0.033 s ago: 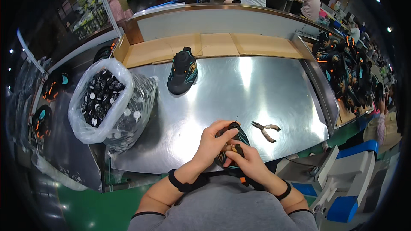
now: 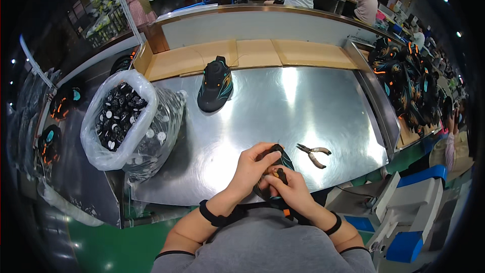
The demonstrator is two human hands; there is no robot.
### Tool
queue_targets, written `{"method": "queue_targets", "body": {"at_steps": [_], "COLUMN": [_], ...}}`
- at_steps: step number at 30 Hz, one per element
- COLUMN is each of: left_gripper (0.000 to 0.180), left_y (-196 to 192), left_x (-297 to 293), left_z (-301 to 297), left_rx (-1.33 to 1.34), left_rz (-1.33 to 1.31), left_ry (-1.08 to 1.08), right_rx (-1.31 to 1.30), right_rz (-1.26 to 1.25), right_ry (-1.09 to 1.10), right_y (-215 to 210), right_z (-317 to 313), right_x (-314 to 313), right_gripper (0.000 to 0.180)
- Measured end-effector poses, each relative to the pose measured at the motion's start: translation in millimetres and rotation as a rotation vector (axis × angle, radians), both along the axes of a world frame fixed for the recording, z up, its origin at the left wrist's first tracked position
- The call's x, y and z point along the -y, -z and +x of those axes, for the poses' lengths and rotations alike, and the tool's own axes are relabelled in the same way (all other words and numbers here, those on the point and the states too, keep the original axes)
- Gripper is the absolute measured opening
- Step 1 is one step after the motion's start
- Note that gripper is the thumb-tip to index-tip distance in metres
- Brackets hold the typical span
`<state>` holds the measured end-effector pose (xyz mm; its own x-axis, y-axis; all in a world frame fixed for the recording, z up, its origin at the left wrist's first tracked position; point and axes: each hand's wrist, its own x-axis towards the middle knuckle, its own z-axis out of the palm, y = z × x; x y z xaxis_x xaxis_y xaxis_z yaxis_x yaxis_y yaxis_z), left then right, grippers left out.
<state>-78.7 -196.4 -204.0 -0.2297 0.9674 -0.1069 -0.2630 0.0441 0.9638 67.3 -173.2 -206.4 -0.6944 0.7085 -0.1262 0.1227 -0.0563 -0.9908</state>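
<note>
Close to my body, at the table's front edge, I hold a black shoe (image 2: 285, 158) with thin teal and orange lines. My left hand (image 2: 247, 171) is closed around its far end, the thumb lying across it. My right hand (image 2: 295, 192) is closed at its near side, fingertips pinching by a small dark and yellowish part (image 2: 281, 174); whether that belongs to the shoe I cannot tell. Both hands cover much of the shoe. Right of them lie pliers (image 2: 319, 152) with brownish handles, jaws apart. A similar shoe (image 2: 214, 91) rests farther back on the metal table (image 2: 262, 116).
On the left stands a clear plastic bag (image 2: 172, 116) full of small black round parts and white discs. Shoes are heaped at the far right (image 2: 404, 81). Cardboard (image 2: 318, 54) lines the table's back edge. A white and blue chair (image 2: 411, 207) stands right. People work beyond the partition (image 2: 252, 26).
The fingers of my right hand have shifted slightly at the shoe. A thin dark strand that stuck up at the shoe's far end no longer shows.
</note>
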Motion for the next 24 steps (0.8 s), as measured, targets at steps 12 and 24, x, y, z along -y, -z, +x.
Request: {"method": "queue_targets", "body": {"at_steps": [12,24], "left_gripper": [0.021,0.018], "left_y": [23.3,49.0], "left_x": [-6.3,8.0], "left_z": [-33.5,10.0], "left_rx": [0.178,0.184], "left_rz": [-0.095,-0.063], "left_ry": [0.063,0.038], "right_rx": [0.114,0.237], "right_rz": [0.404,1.189], "right_ry": [0.090,-0.204], "right_y": [-46.5,17.7], "right_z": [38.5,51.1], "right_x": [-1.0,-33.7], "right_gripper": [0.039,0.050]}}
